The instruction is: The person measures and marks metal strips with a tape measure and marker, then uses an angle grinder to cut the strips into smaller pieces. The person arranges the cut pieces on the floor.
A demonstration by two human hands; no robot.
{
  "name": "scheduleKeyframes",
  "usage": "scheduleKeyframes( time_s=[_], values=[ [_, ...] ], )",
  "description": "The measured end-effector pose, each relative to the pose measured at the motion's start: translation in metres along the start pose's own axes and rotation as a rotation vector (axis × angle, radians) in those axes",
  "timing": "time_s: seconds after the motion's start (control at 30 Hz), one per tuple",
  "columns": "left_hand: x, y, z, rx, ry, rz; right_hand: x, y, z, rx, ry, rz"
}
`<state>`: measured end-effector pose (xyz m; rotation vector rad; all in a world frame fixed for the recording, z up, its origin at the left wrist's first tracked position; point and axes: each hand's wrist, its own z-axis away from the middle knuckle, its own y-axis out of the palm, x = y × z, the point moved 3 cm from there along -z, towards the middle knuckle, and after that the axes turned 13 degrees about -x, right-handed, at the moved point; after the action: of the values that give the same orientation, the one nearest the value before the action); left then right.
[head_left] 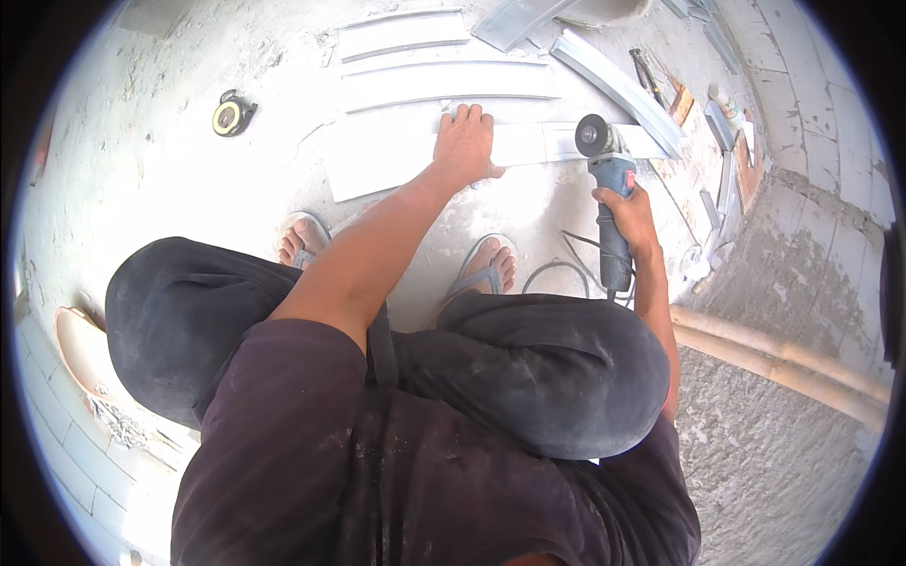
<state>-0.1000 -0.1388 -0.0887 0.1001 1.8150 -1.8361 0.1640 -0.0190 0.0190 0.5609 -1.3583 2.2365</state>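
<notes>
My right hand (pixel 634 219) is wrapped round the body of a blue and black angle grinder (pixel 613 231), which points away from me. Its dark cutting disc (pixel 592 135) is over the right part of a long white strip (pixel 519 143) on the floor; whether the two touch I cannot tell. My left hand (pixel 465 146) lies flat on that strip, fingers stretched forward and thumb out to the right. From the grinder's rear end a black cord (pixel 576 269) loops on the floor beside my right foot.
Beyond the strip lie more white strips (pixel 444 83) and a grey metal channel (pixel 613 90). A tape measure (pixel 233 114) rests at the far left, pliers (pixel 646 75) at the far right. Bamboo poles (pixel 783 363) run along the right, and a round basin (pixel 80 349) stands left.
</notes>
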Motion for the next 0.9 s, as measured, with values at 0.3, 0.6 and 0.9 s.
scheduleKeyframes(
  time_s=[0.3,0.6,0.9],
  values=[
    [-0.052,0.001,-0.005,-0.068,0.164,-0.134,-0.049,-0.118,0.087,-0.422,-0.041,-0.064],
    [-0.001,0.012,-0.002,0.062,0.13,-0.256,-0.117,-0.117,0.126,-0.539,0.059,-0.101],
    [0.004,-0.006,-0.037,0.337,0.148,0.054,-0.107,-0.097,0.131,-0.5,0.162,-0.107]
  ],
)
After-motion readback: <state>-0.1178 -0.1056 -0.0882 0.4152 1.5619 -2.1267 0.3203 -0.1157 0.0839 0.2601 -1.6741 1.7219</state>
